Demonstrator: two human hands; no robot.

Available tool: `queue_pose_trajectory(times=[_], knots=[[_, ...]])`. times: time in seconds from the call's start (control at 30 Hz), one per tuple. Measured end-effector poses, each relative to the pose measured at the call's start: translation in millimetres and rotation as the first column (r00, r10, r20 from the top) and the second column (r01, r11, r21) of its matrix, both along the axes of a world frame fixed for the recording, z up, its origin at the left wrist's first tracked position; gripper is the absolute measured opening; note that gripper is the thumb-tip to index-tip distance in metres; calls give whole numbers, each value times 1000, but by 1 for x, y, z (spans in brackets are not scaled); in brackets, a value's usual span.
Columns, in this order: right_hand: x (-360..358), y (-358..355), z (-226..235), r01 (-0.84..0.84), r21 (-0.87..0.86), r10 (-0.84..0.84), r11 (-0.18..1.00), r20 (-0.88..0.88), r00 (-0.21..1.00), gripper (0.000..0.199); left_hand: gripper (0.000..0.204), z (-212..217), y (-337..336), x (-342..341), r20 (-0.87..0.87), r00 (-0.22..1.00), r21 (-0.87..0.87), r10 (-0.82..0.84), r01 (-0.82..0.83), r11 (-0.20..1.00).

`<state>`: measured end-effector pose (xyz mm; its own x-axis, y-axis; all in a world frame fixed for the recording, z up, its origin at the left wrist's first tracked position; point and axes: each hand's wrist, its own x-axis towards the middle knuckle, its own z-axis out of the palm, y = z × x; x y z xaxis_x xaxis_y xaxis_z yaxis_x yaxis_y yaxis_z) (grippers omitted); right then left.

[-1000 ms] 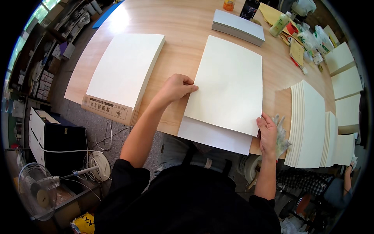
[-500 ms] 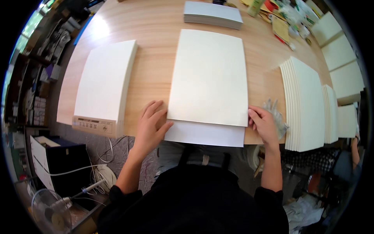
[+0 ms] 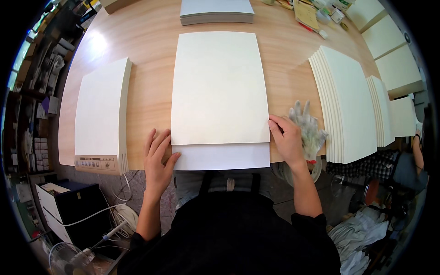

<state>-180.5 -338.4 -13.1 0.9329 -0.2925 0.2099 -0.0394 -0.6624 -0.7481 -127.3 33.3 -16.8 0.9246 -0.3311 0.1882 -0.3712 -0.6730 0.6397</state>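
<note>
A large cream sheet or thin board (image 3: pixel 220 87) lies in front of me. A white sheet (image 3: pixel 222 156) shows as a strip below its near edge. My left hand (image 3: pixel 158 160) rests at the near left corner with fingers stretched, its fingertips and thumb against the sheets' left edge. On the other side my right hand (image 3: pixel 286 137) has its thumb and curled fingers pinched at the cream sheet's right edge; the fingers underneath are partly hidden. Just beyond that hand lies a grey-white work glove (image 3: pixel 308 126).
A stack of cream boards (image 3: pixel 101 107) with a brown printed strip (image 3: pixel 96 163) stands left. Several folded cream stacks (image 3: pixel 350 103) line the right. A grey-white sheet stack (image 3: pixel 217 11) lies at the back of the wooden table (image 3: pixel 151 91). Another person's arm (image 3: pixel 416 149) shows far right.
The view has shifted, so the table's things appear farther left. My right hand sits slightly farther up the cream sheet's right edge. My left hand stays by the near left corner.
</note>
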Motion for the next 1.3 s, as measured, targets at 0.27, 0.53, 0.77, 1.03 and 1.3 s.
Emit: queue_pose_trajectory(times=[0.27,0.53,0.77,1.03,1.3], knots=[[1,-4,-4,16,104,-14,994,-22,1000,21,51,0,0,2,49,999,46,-23,21,999],[1,-6,-8,21,114,-19,993,-14,1000,21,49,0,1,1,65,997,76,-34,29,997],[1,-5,-1,8,127,-2,992,-46,999,21,52,-1,4,1,62,997,93,-45,40,995],[-10,-5,2,95,222,-85,970,-55,995,26,59,-1,3,5,-60,998,-63,-10,7,998],[-48,-38,28,138,-439,-156,888,-3,988,19,93,61,-67,15,46,867,284,-496,465,839]])
